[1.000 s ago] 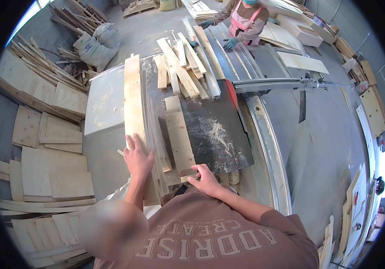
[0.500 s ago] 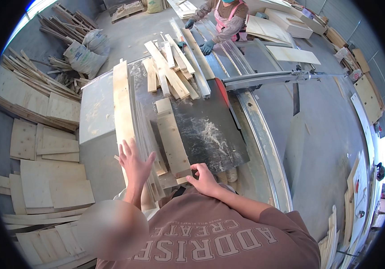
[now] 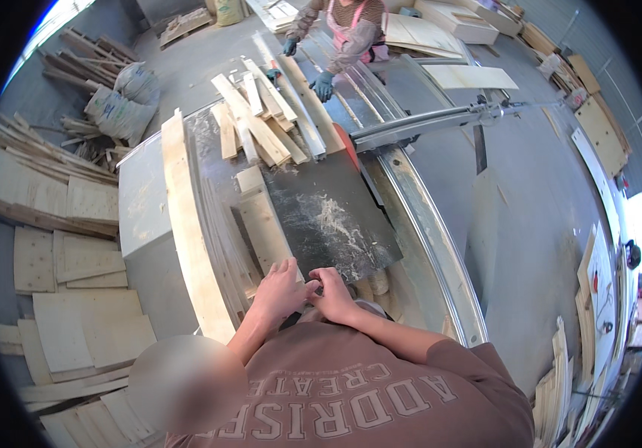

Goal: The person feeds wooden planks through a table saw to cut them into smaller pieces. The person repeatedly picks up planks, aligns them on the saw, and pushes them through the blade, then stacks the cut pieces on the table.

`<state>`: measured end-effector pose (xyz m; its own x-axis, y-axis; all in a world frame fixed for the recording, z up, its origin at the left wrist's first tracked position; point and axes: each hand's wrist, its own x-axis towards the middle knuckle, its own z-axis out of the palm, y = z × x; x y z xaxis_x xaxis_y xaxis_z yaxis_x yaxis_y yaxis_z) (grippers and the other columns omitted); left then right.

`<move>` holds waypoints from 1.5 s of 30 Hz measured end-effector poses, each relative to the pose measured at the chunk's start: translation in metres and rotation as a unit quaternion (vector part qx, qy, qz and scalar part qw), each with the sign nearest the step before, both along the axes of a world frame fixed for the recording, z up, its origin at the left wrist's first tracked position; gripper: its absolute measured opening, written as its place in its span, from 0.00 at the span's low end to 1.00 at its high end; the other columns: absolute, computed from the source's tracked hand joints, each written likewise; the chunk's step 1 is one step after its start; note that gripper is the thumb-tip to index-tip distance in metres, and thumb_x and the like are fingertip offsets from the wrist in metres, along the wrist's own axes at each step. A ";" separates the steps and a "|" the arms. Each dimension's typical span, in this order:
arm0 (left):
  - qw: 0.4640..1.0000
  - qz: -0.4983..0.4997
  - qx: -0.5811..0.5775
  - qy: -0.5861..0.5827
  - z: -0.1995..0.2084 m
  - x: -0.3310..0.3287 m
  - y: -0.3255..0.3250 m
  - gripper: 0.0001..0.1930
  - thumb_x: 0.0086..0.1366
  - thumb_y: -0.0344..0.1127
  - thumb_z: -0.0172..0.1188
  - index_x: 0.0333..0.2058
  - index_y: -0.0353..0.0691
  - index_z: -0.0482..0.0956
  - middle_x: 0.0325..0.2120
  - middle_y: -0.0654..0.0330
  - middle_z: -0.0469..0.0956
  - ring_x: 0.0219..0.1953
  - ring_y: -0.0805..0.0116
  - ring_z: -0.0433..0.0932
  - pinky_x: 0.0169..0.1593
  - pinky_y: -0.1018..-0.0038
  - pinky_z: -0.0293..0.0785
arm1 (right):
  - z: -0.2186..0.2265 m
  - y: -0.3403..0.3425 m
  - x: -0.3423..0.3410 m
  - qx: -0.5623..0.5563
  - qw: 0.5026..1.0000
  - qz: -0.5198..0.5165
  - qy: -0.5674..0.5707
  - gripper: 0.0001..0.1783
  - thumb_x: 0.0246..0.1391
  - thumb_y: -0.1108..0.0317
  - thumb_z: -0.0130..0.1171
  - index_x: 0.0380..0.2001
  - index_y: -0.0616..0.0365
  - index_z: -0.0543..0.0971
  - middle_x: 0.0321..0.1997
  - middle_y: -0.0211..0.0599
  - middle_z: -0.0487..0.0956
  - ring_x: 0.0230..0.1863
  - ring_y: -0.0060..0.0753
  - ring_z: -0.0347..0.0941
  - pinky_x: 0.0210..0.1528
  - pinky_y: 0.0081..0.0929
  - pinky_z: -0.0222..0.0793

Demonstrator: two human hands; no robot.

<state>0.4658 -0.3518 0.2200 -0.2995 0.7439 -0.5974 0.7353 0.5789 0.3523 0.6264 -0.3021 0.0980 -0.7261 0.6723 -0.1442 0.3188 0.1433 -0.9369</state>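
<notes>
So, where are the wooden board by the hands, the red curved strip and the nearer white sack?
Wooden board [image 3: 267,228]: head view, middle of its upper face.
Red curved strip [image 3: 346,146]: head view, middle of its length.
Nearer white sack [image 3: 115,112]: head view, its side.

Dark tabletop with piled wood strips, boards, apparently sawdust.

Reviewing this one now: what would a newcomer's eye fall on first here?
Probably the jumbled pile of wood strips at upper middle, with a bright red piece to its lower right. Next, the person's left hand and right hand, close together at the near end of a board. At the top, a co-worker in dark gloves also draws the eye.
</notes>
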 end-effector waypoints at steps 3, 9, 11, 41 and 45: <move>1.000 0.000 0.005 0.009 -0.012 0.000 -0.010 0.51 0.72 0.65 0.63 0.73 0.22 0.62 0.72 0.34 0.69 0.77 0.38 0.62 0.77 0.55 0.63 | -0.005 -0.005 0.005 -0.002 1.000 -0.020 -0.003 0.25 0.58 0.64 0.73 0.55 0.62 0.78 0.56 0.54 0.78 0.60 0.59 0.75 0.64 0.48 0.71; 0.999 -0.005 -0.042 0.005 -0.033 -0.001 -0.002 0.53 0.71 0.69 0.62 0.70 0.18 0.65 0.70 0.33 0.70 0.75 0.37 0.67 0.75 0.54 0.67 | -0.014 0.001 0.018 0.000 0.998 -0.056 -0.027 0.26 0.59 0.62 0.73 0.56 0.63 0.78 0.56 0.52 0.78 0.61 0.55 0.75 0.63 0.46 0.73; 0.997 -0.020 -0.075 0.013 -0.058 -0.005 0.002 0.55 0.71 0.70 0.61 0.70 0.16 0.64 0.70 0.29 0.68 0.74 0.33 0.67 0.73 0.52 0.69 | -0.026 0.005 0.023 -0.003 0.997 -0.072 -0.023 0.27 0.58 0.61 0.74 0.55 0.61 0.77 0.56 0.51 0.78 0.62 0.57 0.73 0.64 0.50 0.70; 0.984 -0.081 -0.148 0.050 -0.123 0.010 -0.007 0.64 0.61 0.72 0.68 0.68 0.08 0.60 0.74 0.16 0.52 0.76 0.21 0.59 0.76 0.54 0.66 | -0.136 0.133 0.033 0.153 0.929 -0.077 -0.329 0.36 0.58 0.49 0.73 0.57 0.66 0.75 0.61 0.54 0.74 0.66 0.59 0.70 0.66 0.56 0.70; 0.987 -0.070 -0.137 0.044 -0.128 0.010 -0.008 0.63 0.61 0.70 0.69 0.68 0.08 0.59 0.74 0.16 0.51 0.76 0.20 0.57 0.77 0.55 0.65 | -0.151 0.163 0.016 0.167 0.921 -0.075 -0.345 0.40 0.57 0.46 0.73 0.60 0.67 0.73 0.63 0.54 0.73 0.67 0.58 0.70 0.68 0.55 0.69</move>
<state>0.4758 -0.3602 0.0925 -0.2642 0.5956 -0.7586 0.8361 0.5335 0.1277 0.6421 -0.1391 -0.0533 -0.4354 0.8477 -0.3031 0.8609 0.2936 -0.4155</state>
